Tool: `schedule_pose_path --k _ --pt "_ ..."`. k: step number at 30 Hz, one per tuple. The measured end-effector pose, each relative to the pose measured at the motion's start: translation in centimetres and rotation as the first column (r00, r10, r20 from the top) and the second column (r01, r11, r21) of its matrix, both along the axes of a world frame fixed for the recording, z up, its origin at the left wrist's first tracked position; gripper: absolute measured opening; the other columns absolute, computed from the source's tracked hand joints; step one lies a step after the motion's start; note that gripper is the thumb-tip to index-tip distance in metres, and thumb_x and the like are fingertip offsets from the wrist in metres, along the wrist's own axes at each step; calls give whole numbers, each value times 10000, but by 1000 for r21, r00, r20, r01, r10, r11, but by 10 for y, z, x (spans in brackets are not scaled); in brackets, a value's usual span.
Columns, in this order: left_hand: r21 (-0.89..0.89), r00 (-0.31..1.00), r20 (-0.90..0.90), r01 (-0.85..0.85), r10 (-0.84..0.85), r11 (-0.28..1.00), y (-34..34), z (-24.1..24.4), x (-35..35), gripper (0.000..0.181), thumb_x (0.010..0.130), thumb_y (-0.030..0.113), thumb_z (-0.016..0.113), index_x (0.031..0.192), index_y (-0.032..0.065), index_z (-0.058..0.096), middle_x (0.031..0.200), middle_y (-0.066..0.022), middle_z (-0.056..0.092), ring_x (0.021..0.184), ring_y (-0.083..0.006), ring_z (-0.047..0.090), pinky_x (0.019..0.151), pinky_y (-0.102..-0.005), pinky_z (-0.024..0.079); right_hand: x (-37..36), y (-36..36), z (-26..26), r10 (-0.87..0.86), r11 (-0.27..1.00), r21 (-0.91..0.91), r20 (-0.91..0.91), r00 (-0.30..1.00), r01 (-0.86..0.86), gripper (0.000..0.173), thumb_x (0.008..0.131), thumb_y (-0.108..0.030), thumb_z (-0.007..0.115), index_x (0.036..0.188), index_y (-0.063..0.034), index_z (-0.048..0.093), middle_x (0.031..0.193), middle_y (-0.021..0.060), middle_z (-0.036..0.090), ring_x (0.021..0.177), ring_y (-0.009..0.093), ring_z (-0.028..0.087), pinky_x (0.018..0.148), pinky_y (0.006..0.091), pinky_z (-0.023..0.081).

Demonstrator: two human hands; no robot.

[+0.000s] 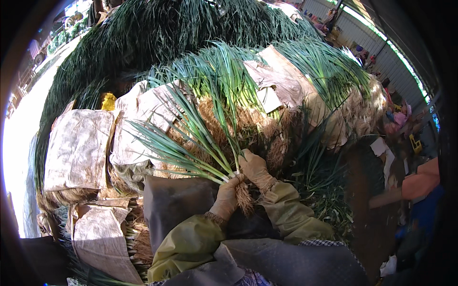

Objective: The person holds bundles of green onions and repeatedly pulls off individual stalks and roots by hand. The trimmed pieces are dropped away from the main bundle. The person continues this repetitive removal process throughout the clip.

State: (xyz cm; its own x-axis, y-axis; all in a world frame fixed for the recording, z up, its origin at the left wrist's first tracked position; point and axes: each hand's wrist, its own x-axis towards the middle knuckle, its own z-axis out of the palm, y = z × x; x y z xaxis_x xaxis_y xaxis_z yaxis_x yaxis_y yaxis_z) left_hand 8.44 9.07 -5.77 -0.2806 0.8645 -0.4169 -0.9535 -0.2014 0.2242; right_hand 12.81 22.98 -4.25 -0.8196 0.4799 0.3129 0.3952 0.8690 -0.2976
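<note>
My left hand [227, 197], in a pale work glove, is closed around the white lower stems of a small bunch of green onions [200, 143]. Their long green leaves fan out up and to the left, and the brown roots hang below my fist. My right hand [253, 166], gloved as well, touches a stalk just above and to the right of the left hand, its fingers bent around the stem. Both hands are above a dark apron or sheet over my lap. Yellow-green sleeve covers reach to both wrists.
Ahead lies a row of green onion bundles [229, 82], partly covered with pale woven sacks [78, 148]. Behind it rises a large dark green heap [161, 32]. Loose leaves [329, 207] litter the ground at right. People sit farther off at the right, near a corrugated wall [365, 35].
</note>
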Motion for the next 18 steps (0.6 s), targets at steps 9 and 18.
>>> schedule_pose_path --k 9,18 --pt "-148 1000 -24 -22 18 989 -2 13 0 202 876 39 519 1051 -53 563 970 -126 607 852 -237 598 781 -370 518 188 146 35 -884 412 -653 -118 452 635 472 931 -353 434 1222 15 491 921 171 627 787 309 607 680 432 503" --pt "-246 992 -121 13 -44 969 2 12 12 138 895 59 497 957 -40 571 826 -112 612 782 -233 603 691 -353 529 25 42 51 -119 511 -850 80 990 130 489 868 -454 501 1229 -124 521 1126 77 578 1044 235 538 942 397 393"
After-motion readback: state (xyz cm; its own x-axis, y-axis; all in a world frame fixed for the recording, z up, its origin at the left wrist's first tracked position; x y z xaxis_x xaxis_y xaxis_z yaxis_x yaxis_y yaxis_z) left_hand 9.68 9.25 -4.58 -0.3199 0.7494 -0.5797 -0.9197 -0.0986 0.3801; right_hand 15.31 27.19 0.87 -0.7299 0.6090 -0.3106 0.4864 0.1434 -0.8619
